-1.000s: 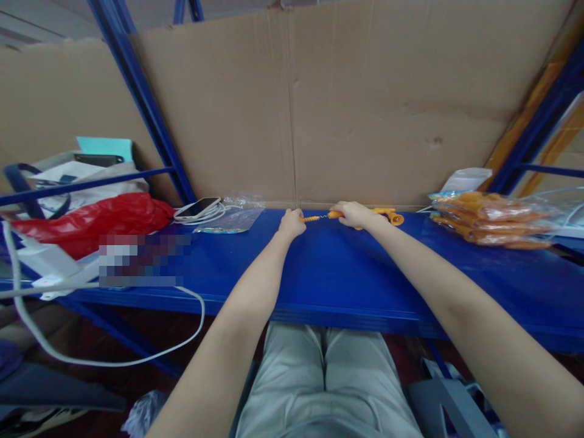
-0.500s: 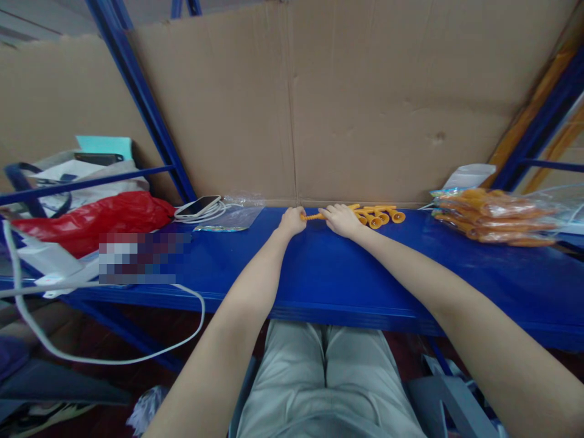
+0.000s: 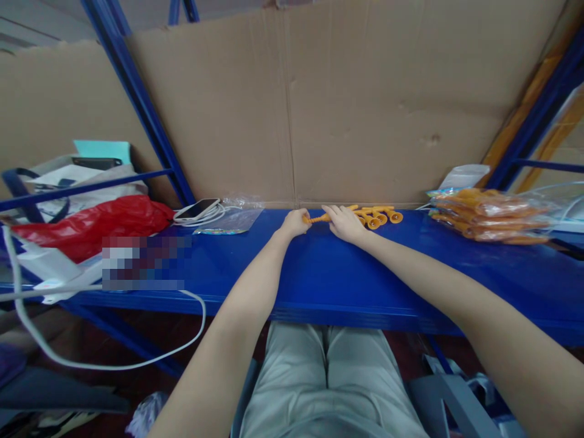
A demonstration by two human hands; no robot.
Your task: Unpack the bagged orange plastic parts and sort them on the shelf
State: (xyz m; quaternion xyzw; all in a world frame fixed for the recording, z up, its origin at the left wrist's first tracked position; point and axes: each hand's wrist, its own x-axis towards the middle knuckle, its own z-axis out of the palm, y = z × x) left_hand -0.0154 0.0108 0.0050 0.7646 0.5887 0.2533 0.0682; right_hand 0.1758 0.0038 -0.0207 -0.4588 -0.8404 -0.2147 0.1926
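Both my hands rest at the back of the blue shelf [image 3: 319, 274], close to the cardboard wall. My left hand [image 3: 294, 223] is closed on the left end of a thin orange plastic piece [image 3: 318, 218]. My right hand [image 3: 343, 222] is closed over the same piece's right end, fingers curled down. Just right of that hand lie several loose orange trumpet-shaped parts [image 3: 378, 215] in a small pile.
A cardboard sheet [image 3: 365, 103] backs the shelf. Bags of orange parts [image 3: 488, 216] lie at the right. A phone [image 3: 197, 208] with white cable, an empty clear bag [image 3: 230, 220], a red bag [image 3: 91, 225] and a white charger cord [image 3: 109, 359] sit at the left. Blue rack posts [image 3: 137, 103] stand behind.
My right hand moved left toward my left hand, so the stretched orange piece between them is now short. Several loose orange parts came into view to its right.
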